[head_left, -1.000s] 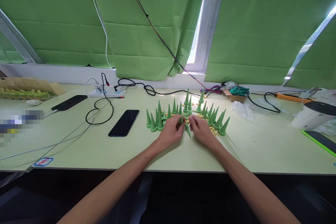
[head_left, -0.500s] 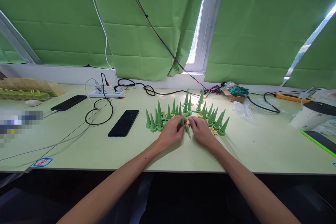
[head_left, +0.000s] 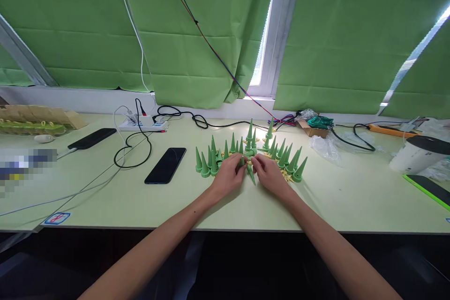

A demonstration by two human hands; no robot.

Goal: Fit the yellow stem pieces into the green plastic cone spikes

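Observation:
Over the middle of the table, my left hand [head_left: 228, 173] is closed in a pinch on a green cone [head_left: 242, 161], mostly covered by the fingers. My right hand [head_left: 269, 172] faces it with thumb and fingers pressed together; whatever is in that pinch is too small to make out. A second green cone [head_left: 251, 175] lies tilted between the hands, its tip toward me. Around both hands stand several upright green cones [head_left: 204, 166], with more cones [head_left: 298, 171] at the right. Small yellow pieces [head_left: 286, 176] lie among them.
A black phone [head_left: 165, 165] lies left of the cones, beyond it a power strip [head_left: 140, 124] with looping cables. At right are a white cup [head_left: 416, 155] with a black lid, a green-edged phone [head_left: 431, 190], crumpled plastic [head_left: 325, 147] and a small cardboard box [head_left: 312, 130].
My right hand has shifted very slightly left, toward the left fingertips. The left hand and the standing cones look the same.

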